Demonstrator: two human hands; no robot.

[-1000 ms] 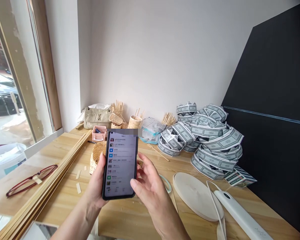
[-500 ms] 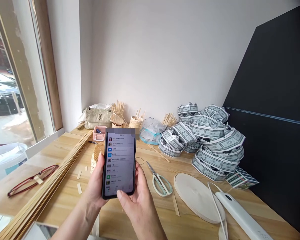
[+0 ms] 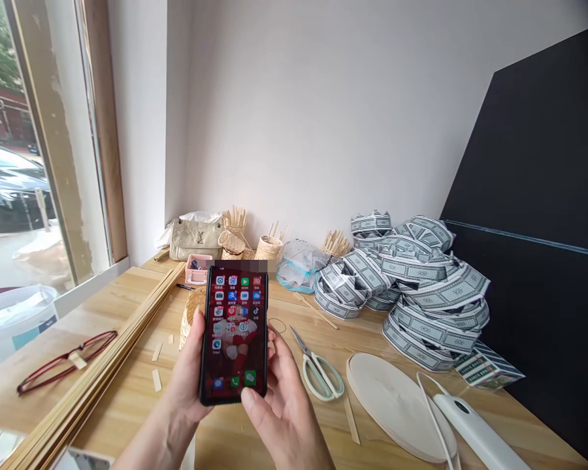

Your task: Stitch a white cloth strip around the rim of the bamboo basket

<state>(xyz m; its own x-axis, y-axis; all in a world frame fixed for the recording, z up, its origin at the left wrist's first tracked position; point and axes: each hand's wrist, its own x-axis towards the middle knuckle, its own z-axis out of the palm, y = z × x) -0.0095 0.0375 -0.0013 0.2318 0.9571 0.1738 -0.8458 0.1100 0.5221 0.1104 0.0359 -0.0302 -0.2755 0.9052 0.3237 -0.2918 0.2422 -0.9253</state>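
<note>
Two bare hands are occupied by one flat black smartphone point(image 3: 234, 356), held near the centre above the pale wooden table point(image 3: 142, 307). Its left edge is clasped by the left hand point(image 3: 189, 375); its right side is grasped by the right hand point(image 3: 289, 401), with the thumb laid at the lower corner. The list displayed half a second ago is replaced by app icons, so the list view is judged closed. The green-handled steel scissors point(image 3: 310, 358), to the right, are left untouched.
</note>
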